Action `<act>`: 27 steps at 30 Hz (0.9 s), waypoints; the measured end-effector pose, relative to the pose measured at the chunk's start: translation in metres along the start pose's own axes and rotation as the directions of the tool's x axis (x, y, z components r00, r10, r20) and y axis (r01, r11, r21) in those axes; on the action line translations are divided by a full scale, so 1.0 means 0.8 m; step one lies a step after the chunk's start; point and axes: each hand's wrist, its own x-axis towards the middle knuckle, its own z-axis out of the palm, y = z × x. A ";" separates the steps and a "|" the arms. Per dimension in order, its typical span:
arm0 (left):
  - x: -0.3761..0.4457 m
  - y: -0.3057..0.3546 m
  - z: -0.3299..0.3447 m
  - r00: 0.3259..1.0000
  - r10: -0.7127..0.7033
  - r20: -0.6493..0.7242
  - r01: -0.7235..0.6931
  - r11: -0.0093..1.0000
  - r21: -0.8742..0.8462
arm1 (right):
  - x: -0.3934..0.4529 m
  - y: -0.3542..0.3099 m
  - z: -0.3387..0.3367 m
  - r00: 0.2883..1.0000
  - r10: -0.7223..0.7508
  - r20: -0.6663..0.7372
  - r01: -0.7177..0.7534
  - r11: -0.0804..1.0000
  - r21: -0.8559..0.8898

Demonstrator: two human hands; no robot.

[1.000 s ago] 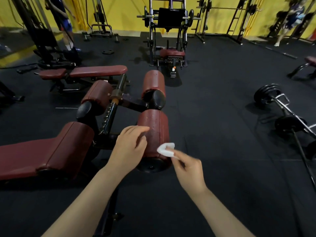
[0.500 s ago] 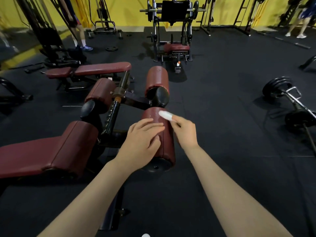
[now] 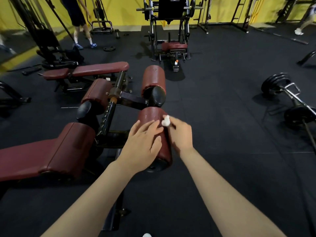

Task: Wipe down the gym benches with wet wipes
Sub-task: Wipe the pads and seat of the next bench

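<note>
A dark red bench (image 3: 42, 156) runs in from the left, ending in black-framed leg rollers. The nearest red roller pad (image 3: 148, 117) lies end-on in front of me. My left hand (image 3: 142, 146) rests flat on top of it with straight fingers. My right hand (image 3: 181, 134) pinches a crumpled white wet wipe (image 3: 165, 121) and holds it against the roller's right side, near its far end. Two more red rollers, the far right roller (image 3: 153, 77) and the left roller (image 3: 97, 93), sit beyond on the same frame.
A second red flat bench (image 3: 89, 70) stands behind to the left. A loaded barbell (image 3: 289, 98) lies on the black rubber floor at right. A weight machine (image 3: 171, 23) is straight ahead by the yellow wall. A person's legs (image 3: 82, 33) stand far left.
My right hand carried the wipe from the roller's near end up along its right side toward the far end. My left hand slid further onto the roller's top. The wipe is now more bunched.
</note>
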 end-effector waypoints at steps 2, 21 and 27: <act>-0.003 0.002 -0.002 1.000 -0.014 -0.004 0.014 1.000 -0.004 | 0.030 -0.009 0.002 1.000 0.003 -0.024 -0.004 0.999 -0.051; -0.020 -0.026 -0.013 0.977 -0.198 -0.076 0.175 0.956 -0.236 | 0.072 0.011 -0.004 0.979 -0.189 0.081 0.204 0.933 -0.296; -0.033 -0.064 -0.017 0.958 -0.288 -0.001 0.271 0.903 -0.335 | -0.054 0.005 -0.031 0.858 -0.457 0.235 0.493 0.861 -0.125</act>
